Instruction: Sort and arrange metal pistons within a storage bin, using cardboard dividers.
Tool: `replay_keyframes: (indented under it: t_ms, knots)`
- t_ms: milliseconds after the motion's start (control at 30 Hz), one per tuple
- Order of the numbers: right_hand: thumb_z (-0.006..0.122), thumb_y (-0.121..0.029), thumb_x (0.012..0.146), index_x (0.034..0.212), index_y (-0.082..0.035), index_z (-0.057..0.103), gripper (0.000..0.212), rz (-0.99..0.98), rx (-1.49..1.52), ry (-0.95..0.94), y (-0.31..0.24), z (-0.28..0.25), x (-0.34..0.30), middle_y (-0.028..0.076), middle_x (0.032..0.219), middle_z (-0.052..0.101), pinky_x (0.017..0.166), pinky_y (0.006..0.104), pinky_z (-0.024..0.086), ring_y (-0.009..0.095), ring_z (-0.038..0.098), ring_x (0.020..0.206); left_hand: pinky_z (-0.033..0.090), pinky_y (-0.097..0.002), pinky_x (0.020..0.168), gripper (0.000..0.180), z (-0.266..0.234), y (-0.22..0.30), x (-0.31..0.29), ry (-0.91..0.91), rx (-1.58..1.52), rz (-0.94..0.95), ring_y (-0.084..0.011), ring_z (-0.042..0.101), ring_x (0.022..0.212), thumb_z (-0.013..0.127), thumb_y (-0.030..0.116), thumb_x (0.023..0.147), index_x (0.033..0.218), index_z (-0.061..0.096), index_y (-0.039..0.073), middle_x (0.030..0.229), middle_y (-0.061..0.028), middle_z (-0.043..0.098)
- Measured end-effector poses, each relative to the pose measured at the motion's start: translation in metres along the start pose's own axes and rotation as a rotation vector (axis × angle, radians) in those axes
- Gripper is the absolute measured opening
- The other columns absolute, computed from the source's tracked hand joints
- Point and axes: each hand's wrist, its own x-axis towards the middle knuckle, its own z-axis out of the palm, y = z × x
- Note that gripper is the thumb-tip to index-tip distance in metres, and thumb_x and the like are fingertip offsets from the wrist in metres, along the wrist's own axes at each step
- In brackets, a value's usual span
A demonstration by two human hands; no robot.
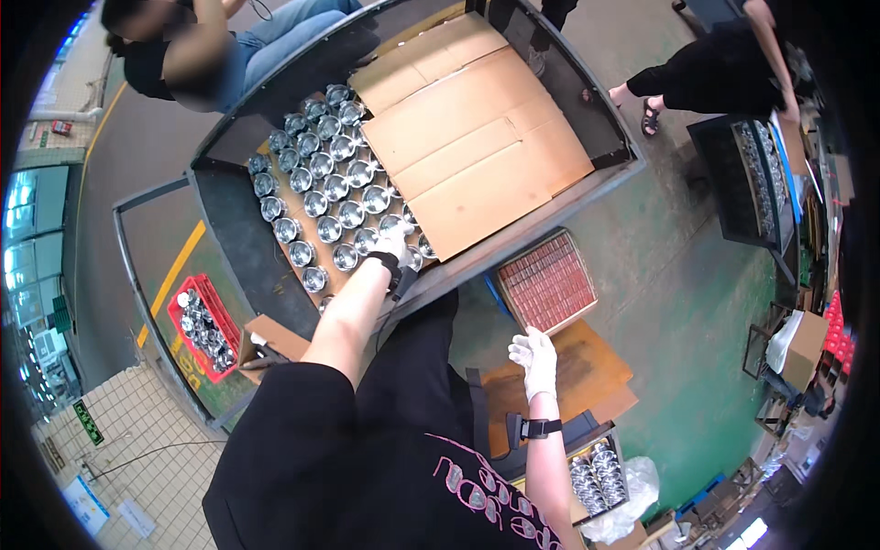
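Observation:
My left hand, in a white glove with a black band at the wrist, reaches over the near edge of a dark metal bin. It is down among shiny round chrome cup-shaped parts that stand in rows on brown cardboard. Its fingers are partly lost among the bright metal, and whether they grip a part is unclear. Out to the right, my white-gloved right hand hangs with its fingers loosely apart and nothing in them. Just beyond it is a box of reddish-brown blocks packed in rows.
Flat cardboard sheets cover the bin's right part. The bin's metal rim runs close in front of me. A red crate of chrome parts sits at left, another box of parts at lower right. People are at the far side.

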Motion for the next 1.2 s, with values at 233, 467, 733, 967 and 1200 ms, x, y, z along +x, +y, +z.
replay_keyframes:
  t_ms: [233, 467, 733, 967, 1200]
  knots:
    - [0.047, -0.019, 0.096, 0.131, -0.004, 0.048, 0.037, -0.386, -0.689, 0.049, -0.064, 0.087, 0.071, 0.008, 0.093, 0.070, 0.072, 0.0304, 0.052, 0.014, 0.065, 0.074, 0.040, -0.0450, 0.100, 0.053, 0.070, -0.030, 0.021, 0.003, 0.081, -0.181, -0.0273, 0.051, 0.120, 0.063, 0.028, 0.085, 0.133, 0.046, 0.011, 0.133, -0.0105, 0.053]
    - [0.044, -0.015, 0.098, 0.134, -0.003, 0.045, 0.038, -0.445, -0.730, -0.043, -0.115, 0.158, 0.133, 0.007, 0.096, 0.067, 0.075, 0.0263, 0.050, 0.010, 0.061, 0.079, 0.048, -0.0332, 0.094, 0.042, 0.036, -0.036, 0.049, 0.015, -0.120, 0.038, -0.0239, 0.061, 0.105, 0.072, 0.013, 0.082, 0.119, 0.059, -0.003, 0.117, -0.0117, 0.063]
    - [0.054, -0.014, 0.094, 0.132, -0.002, 0.047, 0.041, -0.518, -0.715, 0.112, -0.128, 0.155, 0.156, 0.012, 0.112, 0.064, 0.085, 0.0317, 0.049, 0.019, 0.061, 0.096, 0.047, -0.0380, 0.099, 0.045, 0.071, 0.036, -0.063, -0.314, -0.405, -0.021, -0.0249, 0.057, 0.114, 0.066, 0.014, 0.088, 0.128, 0.048, 0.001, 0.123, -0.0131, 0.057]
    - [0.072, -0.030, 0.085, 0.147, -0.006, 0.024, 0.082, -0.020, 0.077, -0.043, -0.144, 0.167, 0.152, 0.013, 0.139, 0.044, 0.105, 0.0450, 0.036, 0.025, 0.041, 0.130, 0.047, -0.0362, 0.098, 0.044, 0.057, 0.052, -0.138, -0.316, -0.307, -0.036, -0.0234, 0.057, 0.113, 0.057, 0.025, 0.096, 0.131, 0.046, 0.003, 0.126, -0.0105, 0.057]
    - [0.069, -0.016, 0.085, 0.114, 0.003, 0.060, 0.036, -0.189, -0.059, -0.220, -0.161, 0.200, 0.118, 0.007, 0.104, 0.066, 0.085, 0.0314, 0.049, 0.016, 0.061, 0.093, 0.042, -0.0371, 0.103, 0.050, 0.044, 0.009, -0.186, -0.372, -0.290, -0.091, -0.0233, 0.052, 0.120, 0.049, 0.038, 0.099, 0.136, 0.041, 0.004, 0.134, -0.0101, 0.052]
